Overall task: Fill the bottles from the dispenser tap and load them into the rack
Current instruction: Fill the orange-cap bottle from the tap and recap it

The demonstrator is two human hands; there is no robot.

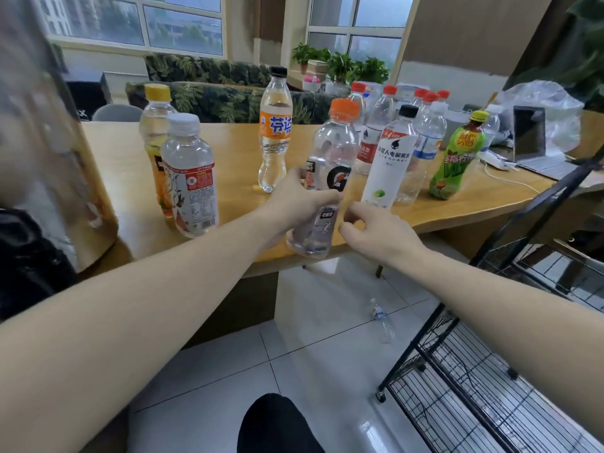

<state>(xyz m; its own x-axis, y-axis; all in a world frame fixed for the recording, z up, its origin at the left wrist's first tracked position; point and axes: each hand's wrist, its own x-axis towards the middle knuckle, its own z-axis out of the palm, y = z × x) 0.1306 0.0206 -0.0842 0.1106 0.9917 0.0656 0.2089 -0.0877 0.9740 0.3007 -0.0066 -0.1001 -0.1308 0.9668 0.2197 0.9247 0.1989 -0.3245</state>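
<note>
Head view: one small clear bottle point(312, 232) with a grey label, gripped round its upper part by the left hand point(295, 199) at the near edge of the wooden table point(228, 152); its base hangs just past the edge and its cap is hidden by the hand. The right hand point(376, 232) hovers just beside it with fingers loosely curled, holding nothing. On the table behind: an orange-capped Gatorade bottle point(333, 152), a white-labelled bottle with a black cap point(389, 161), an orange-labelled bottle with a black cap point(275, 125), a green bottle with a yellow cap point(456, 158), a white-capped bottle point(189, 178), a yellow-capped bottle point(156, 125) and a cluster of red-capped water bottles point(379, 125). The black wire rack point(490, 371) stands on the floor at right. A clear bottle point(380, 318) lies on the tiles under the table. A laptop point(531, 138) sits at far right.
</note>
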